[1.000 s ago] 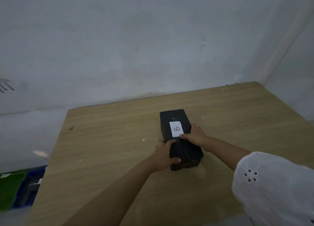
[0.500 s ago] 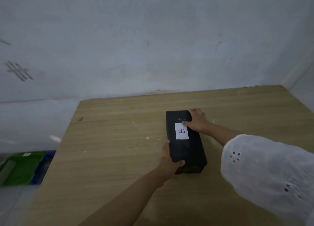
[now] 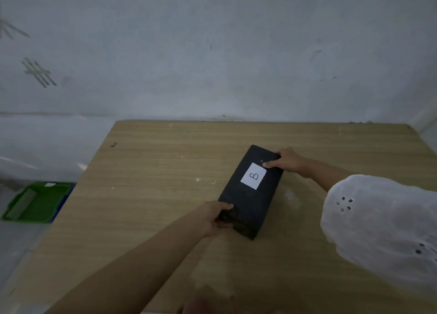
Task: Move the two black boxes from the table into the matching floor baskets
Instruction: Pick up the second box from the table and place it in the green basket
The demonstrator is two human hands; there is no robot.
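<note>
One black box [image 3: 248, 200] with a white label marked "B" lies on the wooden table [image 3: 146, 195], turned at a slant. My left hand [image 3: 214, 216] grips its near end, fingers wrapped over the corner. My right hand [image 3: 287, 161] holds its far end, thumb on the top face. Whether the box rests on the table or is just off it I cannot tell. No second black box is in view. A green basket [image 3: 37, 204] stands on the floor at the left, with a blue basket's edge [image 3: 65, 200] showing behind it.
The table's back edge meets a pale wall [image 3: 212, 53], and a side wall closes the far right corner. My white sleeve [image 3: 378, 231] covers the right foreground. Grey floor [image 3: 14, 242] lies left of the table beside the baskets.
My right hand has slid from the label to the box's far end, and my left hand to the near end. The box has turned, its far end swinging right. The view has shifted left.
</note>
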